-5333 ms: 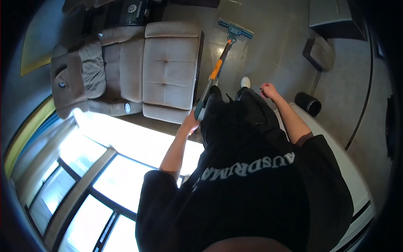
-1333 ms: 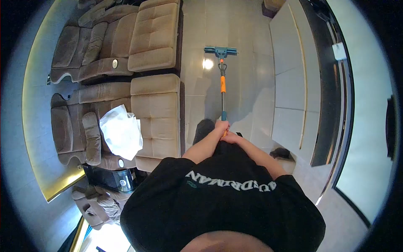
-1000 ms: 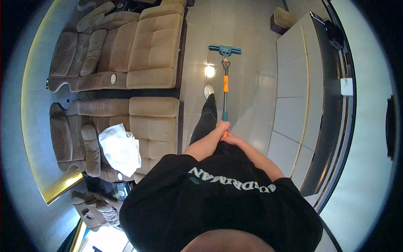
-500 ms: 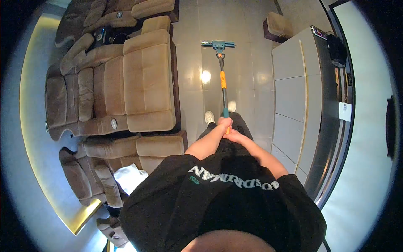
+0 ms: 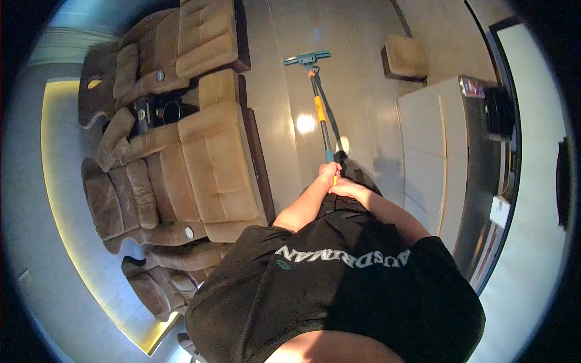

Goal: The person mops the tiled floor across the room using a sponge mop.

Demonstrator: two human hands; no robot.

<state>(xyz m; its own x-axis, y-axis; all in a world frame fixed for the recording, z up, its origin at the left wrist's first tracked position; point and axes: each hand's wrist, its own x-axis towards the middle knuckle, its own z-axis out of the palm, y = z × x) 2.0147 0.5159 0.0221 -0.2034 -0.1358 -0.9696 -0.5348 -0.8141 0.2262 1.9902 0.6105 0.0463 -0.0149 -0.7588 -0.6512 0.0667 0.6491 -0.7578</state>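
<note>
Both of my hands are closed round the upper end of a mop handle in front of my waist. My left hand (image 5: 328,172) grips it at the teal part, and my right hand (image 5: 345,187) is just below, wrapped over the orange end. The mop (image 5: 321,109) reaches away from me, with an orange sleeve midway along its pole. Its wide teal head lies flat on the tiled floor (image 5: 357,78), slightly left of centre. One white shoe shows beside the pole.
Brown recliner sofas (image 5: 215,163) line the left side. On the right stands a long grey cabinet (image 5: 423,145) with a white box (image 5: 499,210) and dark items on top. A brown stool (image 5: 407,57) stands beyond the cabinet.
The sofas and cabinet have shifted down the view as I moved forward. Earlier only my left hand held the mop; now both do. The white cloth on the sofa has left the view.
</note>
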